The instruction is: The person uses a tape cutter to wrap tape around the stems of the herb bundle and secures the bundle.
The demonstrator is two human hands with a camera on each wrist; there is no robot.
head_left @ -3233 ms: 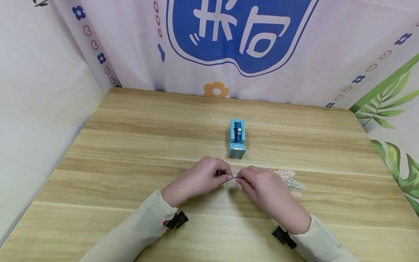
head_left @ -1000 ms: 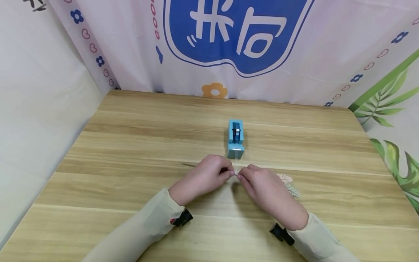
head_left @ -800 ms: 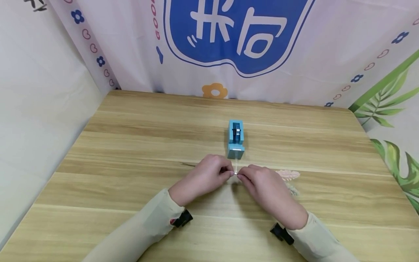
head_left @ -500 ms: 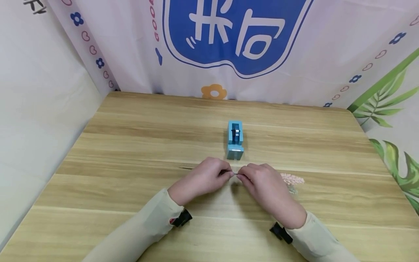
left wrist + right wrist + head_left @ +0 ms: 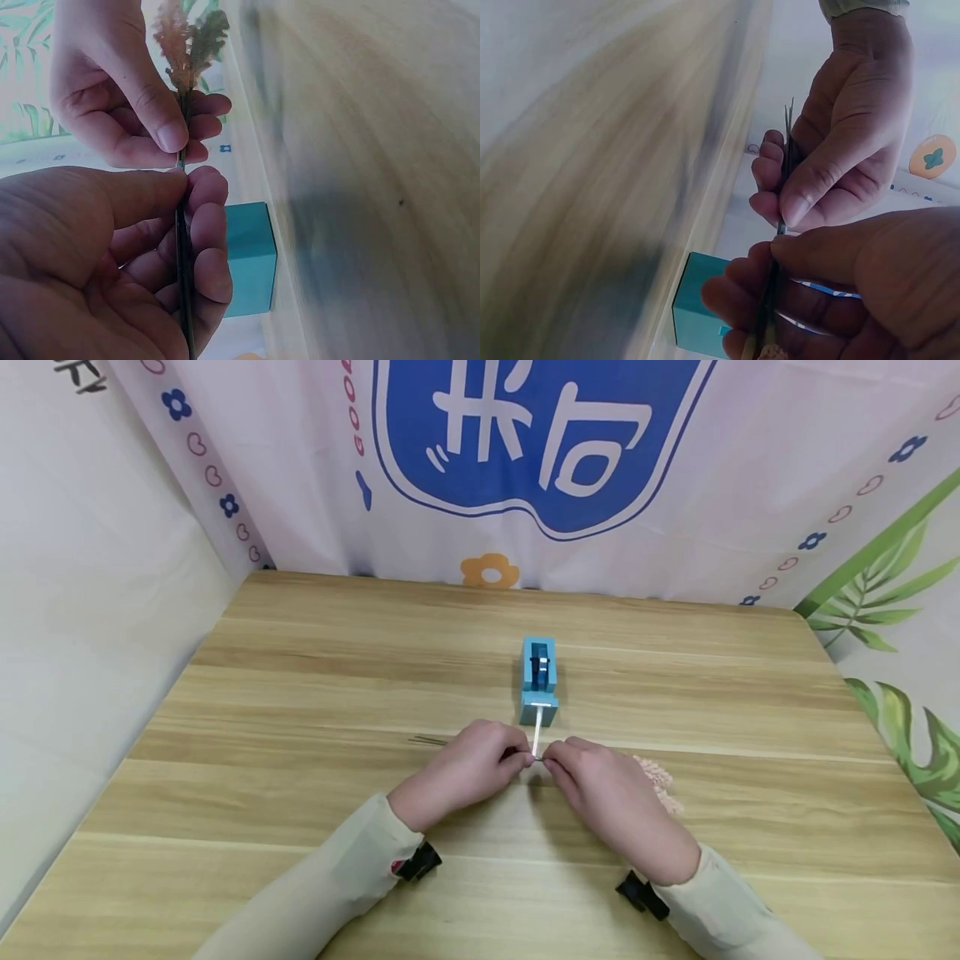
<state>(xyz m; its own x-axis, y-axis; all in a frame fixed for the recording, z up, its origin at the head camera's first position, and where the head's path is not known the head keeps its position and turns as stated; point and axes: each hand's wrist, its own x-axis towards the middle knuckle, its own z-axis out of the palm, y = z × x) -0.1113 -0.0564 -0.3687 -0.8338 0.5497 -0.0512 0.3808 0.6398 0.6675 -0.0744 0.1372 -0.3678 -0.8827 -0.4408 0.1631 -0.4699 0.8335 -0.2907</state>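
Note:
My left hand (image 5: 467, 768) and right hand (image 5: 609, 789) pinch one bundle of thin flower stems (image 5: 184, 300), their fingertips almost meeting. Beyond the right hand stick out fluffy pink flower heads (image 5: 657, 781); the left wrist view also shows a green flower head (image 5: 208, 39) beside them. Bare stem ends (image 5: 788, 124) poke out past the left hand. A narrow strip of clear tape (image 5: 537, 731) runs taut from the blue tape dispenser (image 5: 539, 670) to the stems in the small gap between the hands. How much tape lies round the stems is hidden by the fingers.
The dispenser stands upright on the wooden table (image 5: 337, 652), just past the fingertips. A printed cloth (image 5: 315, 510) hangs along the table's far edge. White cloth (image 5: 97, 610) covers the left side, and a leaf-patterned one (image 5: 900, 610) the right.
A tape strip now shows between dispenser and stems, unseen in the earliest frame. The flower heads have turned with the stems, pink now facing up. Both hands stay nearly in place.

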